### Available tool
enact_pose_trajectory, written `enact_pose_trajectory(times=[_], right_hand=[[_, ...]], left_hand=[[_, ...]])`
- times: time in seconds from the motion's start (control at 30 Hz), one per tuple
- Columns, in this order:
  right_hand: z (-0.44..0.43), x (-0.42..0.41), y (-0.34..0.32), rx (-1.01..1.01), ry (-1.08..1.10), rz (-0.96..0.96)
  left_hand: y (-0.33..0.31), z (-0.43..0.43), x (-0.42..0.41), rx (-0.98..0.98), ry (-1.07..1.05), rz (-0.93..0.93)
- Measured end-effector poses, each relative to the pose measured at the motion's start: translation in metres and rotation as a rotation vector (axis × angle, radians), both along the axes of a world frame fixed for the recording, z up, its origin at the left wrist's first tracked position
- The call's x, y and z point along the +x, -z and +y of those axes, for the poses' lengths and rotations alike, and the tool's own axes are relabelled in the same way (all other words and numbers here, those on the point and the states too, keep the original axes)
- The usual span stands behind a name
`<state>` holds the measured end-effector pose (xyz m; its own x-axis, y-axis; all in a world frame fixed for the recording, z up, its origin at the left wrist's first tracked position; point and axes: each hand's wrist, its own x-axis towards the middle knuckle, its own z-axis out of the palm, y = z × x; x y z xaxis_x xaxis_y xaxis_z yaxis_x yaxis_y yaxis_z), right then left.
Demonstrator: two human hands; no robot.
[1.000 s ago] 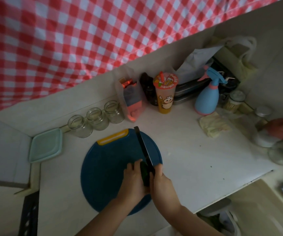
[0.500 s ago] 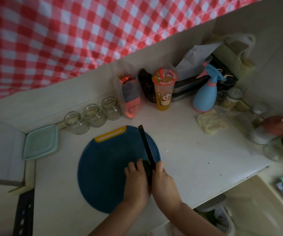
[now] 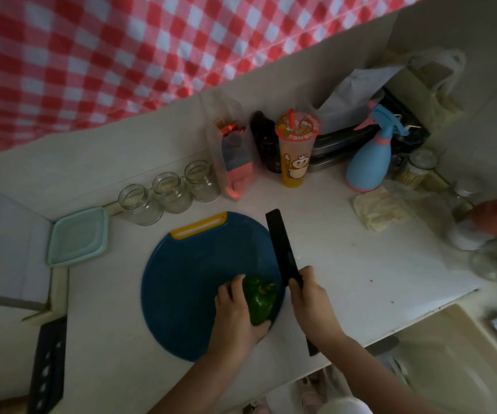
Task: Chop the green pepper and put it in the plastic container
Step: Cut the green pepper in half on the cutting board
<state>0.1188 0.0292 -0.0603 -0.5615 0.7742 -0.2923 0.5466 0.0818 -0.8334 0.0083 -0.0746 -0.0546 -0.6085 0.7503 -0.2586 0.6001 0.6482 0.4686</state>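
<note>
At nine o'clock in my view the pale green plastic container [image 3: 77, 236] is sitting in the corner of the bench [image 3: 346, 264], well apart from my hands. It is lying at about ten o'clock from the round blue cutting board [image 3: 193, 273]. Three glass jars [image 3: 171, 192] are standing in a row along the wall at the board's eleven o'clock.

The green pepper [image 3: 260, 300] is lying on the board near its four o'clock edge, with its stem end pointing toward one o'clock. My left hand [image 3: 236, 313] is gripping the pepper, with the fingers curling over its left side and the thumb tucking under its near end.

Just to the right of the pepper, my right hand [image 3: 313, 300] is closing tightly around the handle of the black knife [image 3: 283, 249]. The blade is pointing away from me toward eleven o'clock and lying over the board's three o'clock edge. It is close beside the pepper's stem, but I cannot tell whether it is touching the stem or the board.

Farther back, at twelve o'clock, an orange cartoon cup [image 3: 296, 150] is standing against the wall. A blue spray bottle [image 3: 368, 165] is standing at one o'clock, and a crumpled yellow cloth [image 3: 375, 209] is lying just in front of it.
</note>
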Motion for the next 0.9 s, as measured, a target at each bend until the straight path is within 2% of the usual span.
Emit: enact_pose_trajectory(times=[0.1, 0.17, 0.27, 0.4, 0.63, 0.9], right_hand=[[0.0, 0.001, -0.009, -0.02, -0.013, 0.081], [-0.005, 0.002, -0.018, -0.055, -0.02, 0.169], [-0.015, -0.003, -0.03, -0.198, 0.033, 0.305], [-0.028, -0.013, -0.033, -0.368, 0.07, 0.349], [-0.04, -0.019, -0.029, -0.369, 0.113, 0.389], [-0.019, -0.018, -0.025, -0.26, 0.056, 0.361]], left_hand=[[-0.003, -0.004, -0.008, 0.003, -0.029, -0.03], [-0.004, -0.007, -0.015, -0.028, -0.023, 0.02], [-0.005, -0.012, -0.024, -0.044, -0.006, 0.113], [-0.004, -0.013, -0.021, 0.006, 0.023, 0.133], [0.004, -0.013, -0.022, 0.098, 0.098, 0.082], [-0.005, -0.018, -0.034, 0.071, 0.058, -0.063]])
